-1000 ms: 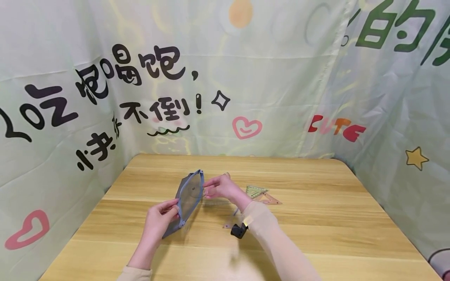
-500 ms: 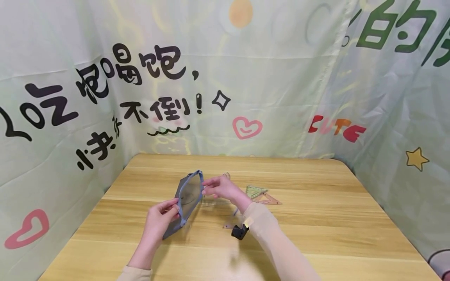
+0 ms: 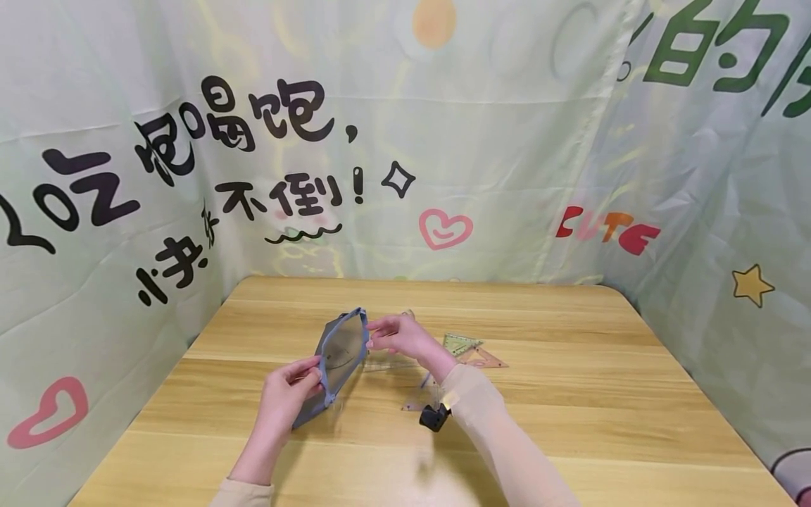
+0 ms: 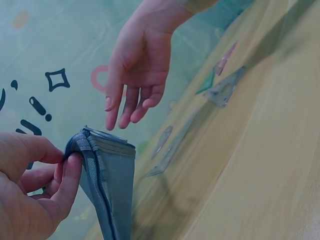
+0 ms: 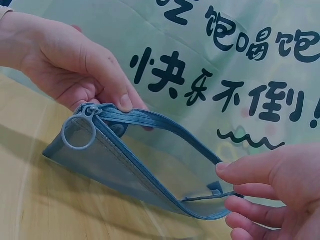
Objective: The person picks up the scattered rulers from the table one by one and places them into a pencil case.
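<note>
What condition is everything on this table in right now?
Mesh pouch: unzipped, mouth held open, a clear item partly inside.
Left hand: pinches the pouch's zipper end.
Right hand: fingers at the pouch's far end.
Clear rulers: flat on the table.

Your head view looks forward and down across the surface point(image 3: 570, 394) from some way back. Your wrist views sit close in, facing each other; all three share the open mesh pouch point(image 3: 341, 355) point(image 4: 111, 185) point(image 5: 150, 165).
</note>
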Available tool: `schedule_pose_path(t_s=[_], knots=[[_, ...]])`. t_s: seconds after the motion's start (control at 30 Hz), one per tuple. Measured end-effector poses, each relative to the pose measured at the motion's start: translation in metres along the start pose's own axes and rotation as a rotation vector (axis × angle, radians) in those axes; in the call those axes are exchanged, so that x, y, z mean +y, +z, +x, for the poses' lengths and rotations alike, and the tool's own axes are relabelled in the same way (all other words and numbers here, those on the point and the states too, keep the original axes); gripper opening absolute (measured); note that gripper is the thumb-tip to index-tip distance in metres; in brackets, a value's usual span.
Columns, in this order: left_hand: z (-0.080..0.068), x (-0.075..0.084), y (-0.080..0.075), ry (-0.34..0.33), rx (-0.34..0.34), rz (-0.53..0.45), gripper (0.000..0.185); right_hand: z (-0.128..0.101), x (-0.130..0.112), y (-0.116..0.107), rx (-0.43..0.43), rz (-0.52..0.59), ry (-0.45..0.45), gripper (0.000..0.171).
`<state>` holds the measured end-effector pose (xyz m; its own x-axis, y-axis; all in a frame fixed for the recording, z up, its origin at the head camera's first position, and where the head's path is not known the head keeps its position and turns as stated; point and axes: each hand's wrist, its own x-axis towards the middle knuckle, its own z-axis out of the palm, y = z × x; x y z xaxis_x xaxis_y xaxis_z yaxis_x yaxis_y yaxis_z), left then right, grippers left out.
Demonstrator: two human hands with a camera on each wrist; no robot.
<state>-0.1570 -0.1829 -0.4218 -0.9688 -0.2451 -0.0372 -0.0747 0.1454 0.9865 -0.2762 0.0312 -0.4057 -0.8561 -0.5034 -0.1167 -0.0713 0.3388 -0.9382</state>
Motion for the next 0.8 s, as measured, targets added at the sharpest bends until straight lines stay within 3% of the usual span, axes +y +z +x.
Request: schedule_pose_path(t_s=[0.8], knots=[[-0.0002,0.0013,-0.003,-0.007,-0.002,-0.009,0.036,-0.0002,0.0053,-0.004,0.041,-0.064,-0.056,0.041]])
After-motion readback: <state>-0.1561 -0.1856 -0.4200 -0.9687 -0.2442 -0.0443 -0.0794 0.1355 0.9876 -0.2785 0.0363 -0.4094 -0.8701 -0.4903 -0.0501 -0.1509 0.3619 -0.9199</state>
